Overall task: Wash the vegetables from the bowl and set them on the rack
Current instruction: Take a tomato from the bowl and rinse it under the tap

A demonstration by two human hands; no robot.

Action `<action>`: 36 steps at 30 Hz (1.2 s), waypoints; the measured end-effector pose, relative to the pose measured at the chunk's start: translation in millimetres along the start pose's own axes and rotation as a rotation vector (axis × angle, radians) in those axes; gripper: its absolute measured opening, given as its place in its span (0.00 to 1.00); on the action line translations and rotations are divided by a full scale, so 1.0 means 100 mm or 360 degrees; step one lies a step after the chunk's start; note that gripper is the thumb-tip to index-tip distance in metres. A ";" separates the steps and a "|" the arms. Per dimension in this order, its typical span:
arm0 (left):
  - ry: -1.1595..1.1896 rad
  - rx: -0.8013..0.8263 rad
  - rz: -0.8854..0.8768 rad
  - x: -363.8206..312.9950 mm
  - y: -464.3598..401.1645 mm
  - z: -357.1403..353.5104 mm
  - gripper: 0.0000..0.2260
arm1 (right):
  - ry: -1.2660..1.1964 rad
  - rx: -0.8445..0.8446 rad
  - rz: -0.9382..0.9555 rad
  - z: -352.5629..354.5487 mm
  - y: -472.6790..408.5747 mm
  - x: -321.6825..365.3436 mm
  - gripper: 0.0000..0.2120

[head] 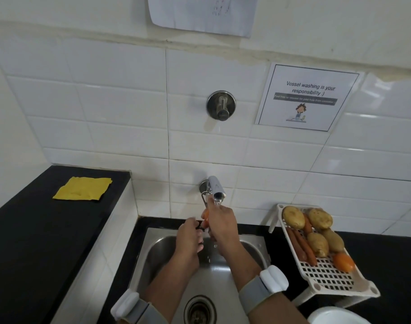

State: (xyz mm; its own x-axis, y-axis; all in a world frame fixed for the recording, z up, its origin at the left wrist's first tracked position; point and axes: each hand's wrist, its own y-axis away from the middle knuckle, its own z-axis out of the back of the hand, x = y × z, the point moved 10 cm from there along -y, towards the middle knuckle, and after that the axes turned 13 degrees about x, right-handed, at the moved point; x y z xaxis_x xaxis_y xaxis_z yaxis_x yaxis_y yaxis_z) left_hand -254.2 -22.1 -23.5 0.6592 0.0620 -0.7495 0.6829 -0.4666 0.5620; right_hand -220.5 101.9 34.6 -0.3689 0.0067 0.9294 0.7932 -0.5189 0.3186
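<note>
**While that orange veg is under the tap, watch your grip**

Since you're rinsing right over the sink (251,244), most of what can go wrong is about slipping. Your right hand (219,222) is curled around an orange vegetable (205,216) (tomato or carrot end, I can't tell which), holding it just below the tap (215,188) with water running over it. Your left hand (190,237) is beside it, a bit lower over the sink, fingers bent toward the veg; whether it's actually gripping anything I can't tell from this angle.

Wet skin plus wet veg means it could squirt out and drop toward the drain (200,311). Not a disaster, just a re-wash.

The bigger worry, I'd guess, is the rack (326,274) to the right of the sink. It's sloped and already crowded with potatoes (293,217), carrots (302,247) and a tomato (343,262) sitting low on the open part. Drop the next one in carelessly and something could roll off the front edge. The bowl (335,316), right of the sink at the frame bottom, is barely visible, so I can't say what's left.
</note>
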 end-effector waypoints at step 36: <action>0.0456 0.0458 -0.0005 -0.10 0.13 -0.58 0.23 | -0.0180 0.0045 0.0403 0.23 0.24 -0.01 0.08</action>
State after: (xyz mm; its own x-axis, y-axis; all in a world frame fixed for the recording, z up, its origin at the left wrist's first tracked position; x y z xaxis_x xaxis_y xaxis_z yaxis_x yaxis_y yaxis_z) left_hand -233.8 21.8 11.9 0.7461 0.2879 -0.6004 0.5958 -0.6914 0.4088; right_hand -190.1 108.8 45.5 -0.1019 -0.0240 0.9945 0.8669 -0.4924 0.0769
